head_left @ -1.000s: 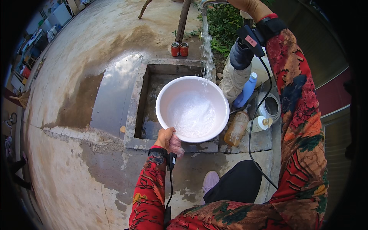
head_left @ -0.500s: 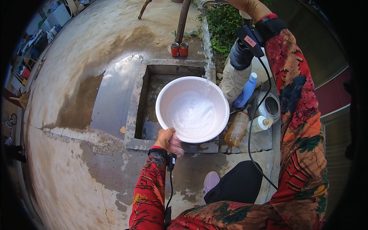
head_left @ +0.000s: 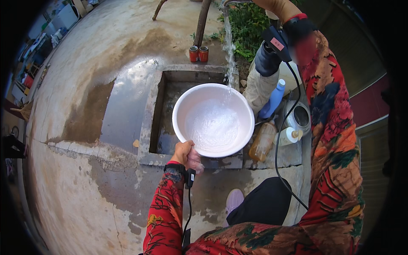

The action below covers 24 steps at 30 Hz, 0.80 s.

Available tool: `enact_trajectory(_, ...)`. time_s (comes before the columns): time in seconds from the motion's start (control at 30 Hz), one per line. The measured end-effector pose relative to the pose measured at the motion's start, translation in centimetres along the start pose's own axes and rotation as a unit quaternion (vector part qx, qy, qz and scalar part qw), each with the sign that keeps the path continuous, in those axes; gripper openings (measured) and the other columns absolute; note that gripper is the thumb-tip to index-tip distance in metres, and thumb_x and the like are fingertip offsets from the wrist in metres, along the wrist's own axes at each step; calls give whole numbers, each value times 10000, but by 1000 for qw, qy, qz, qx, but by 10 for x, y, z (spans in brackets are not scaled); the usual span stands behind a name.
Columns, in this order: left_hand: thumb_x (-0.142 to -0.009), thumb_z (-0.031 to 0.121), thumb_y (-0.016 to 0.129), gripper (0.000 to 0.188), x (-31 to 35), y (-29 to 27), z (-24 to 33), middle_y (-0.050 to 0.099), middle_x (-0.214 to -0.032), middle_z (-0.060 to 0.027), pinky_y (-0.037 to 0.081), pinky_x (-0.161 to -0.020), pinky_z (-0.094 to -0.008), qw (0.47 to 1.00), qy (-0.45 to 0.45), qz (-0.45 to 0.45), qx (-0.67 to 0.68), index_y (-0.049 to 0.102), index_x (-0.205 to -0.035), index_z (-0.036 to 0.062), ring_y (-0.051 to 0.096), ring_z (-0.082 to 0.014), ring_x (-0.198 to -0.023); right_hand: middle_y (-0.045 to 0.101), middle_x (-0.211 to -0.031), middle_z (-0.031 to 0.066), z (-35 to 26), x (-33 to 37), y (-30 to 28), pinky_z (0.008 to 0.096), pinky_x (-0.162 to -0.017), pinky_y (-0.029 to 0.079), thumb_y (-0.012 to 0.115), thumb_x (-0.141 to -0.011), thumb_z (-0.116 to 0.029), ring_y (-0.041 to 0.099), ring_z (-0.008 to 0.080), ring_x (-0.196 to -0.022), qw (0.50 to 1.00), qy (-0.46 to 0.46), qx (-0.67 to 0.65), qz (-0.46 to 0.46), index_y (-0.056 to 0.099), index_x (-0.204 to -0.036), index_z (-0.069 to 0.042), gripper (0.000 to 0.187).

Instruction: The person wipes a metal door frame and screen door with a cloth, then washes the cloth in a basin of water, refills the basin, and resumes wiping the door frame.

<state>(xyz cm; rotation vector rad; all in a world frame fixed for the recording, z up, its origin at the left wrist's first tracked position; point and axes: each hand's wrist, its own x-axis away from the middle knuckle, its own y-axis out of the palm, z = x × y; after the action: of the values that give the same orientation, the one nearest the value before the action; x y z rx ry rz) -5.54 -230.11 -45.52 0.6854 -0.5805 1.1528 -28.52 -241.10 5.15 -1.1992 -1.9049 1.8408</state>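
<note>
Just below the right hand (head_left: 278,7), a pink label (head_left: 277,44) on a black box (head_left: 272,35) carries small dark characters. Below the left hand (head_left: 182,152), a white label (head_left: 192,177) on another black box (head_left: 189,185) is too small for reading.

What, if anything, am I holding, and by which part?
Left hand: the white washbasin, by its near-left rim; a crumpled pinkish item hangs there too. Right hand: grip cut off, can't tell.

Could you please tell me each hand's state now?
Left hand: closed on white basin rim, pinkish bundle against it.
Right hand: mostly out of frame; cannot tell.
</note>
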Motion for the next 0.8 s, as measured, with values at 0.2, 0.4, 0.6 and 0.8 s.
enact_trajectory(0.2, -748, 95, 623, 404, 3, 0, 1, 648, -933, -185, 522, -738, -414, 1000, -13, -9, 20, 561, -1095, -102, 641, -302, -785, 608, -744, 5, 1, 2, 3, 222, -596, 457, 583, -823, -149, 571, 75, -670, 986, 137, -86, 47, 684, -797, -27, 160)
enact_trajectory(0.4, -749, 91, 619, 403, 2, 0, -1, 641, -925, -188, 525, -733, -426, 1000, -4, -2, 17, 556, -1095, -105, 640, -310, -791, 612, -752, 10, 2, 0, 3, 224, -595, 457, 576, -828, -153, 569, 77, -665, 991, 115, -64, 36, 687, -802, -22, 173)
enact_trajectory(0.6, -749, 86, 618, 398, 1, 0, -1, 640, -928, -189, 527, -731, -424, 1000, -11, -1, 21, 555, -1093, -104, 640, -311, -790, 605, -772, 26, 7, 1, -2, 232, -602, 460, 551, -848, -137, 568, 91, -674, 999, 10, 33, -7, 674, -798, -12, 182)
enact_trajectory(0.8, -750, 82, 624, 391, 0, 0, -1, 642, -925, -190, 527, -735, -422, 1000, -10, -7, 26, 559, -1087, -104, 641, -308, -787, 607, -782, 31, 7, 1, -4, 240, -604, 464, 540, -857, -126, 573, 106, -674, 995, -40, 87, -19, 668, -803, -17, 176)
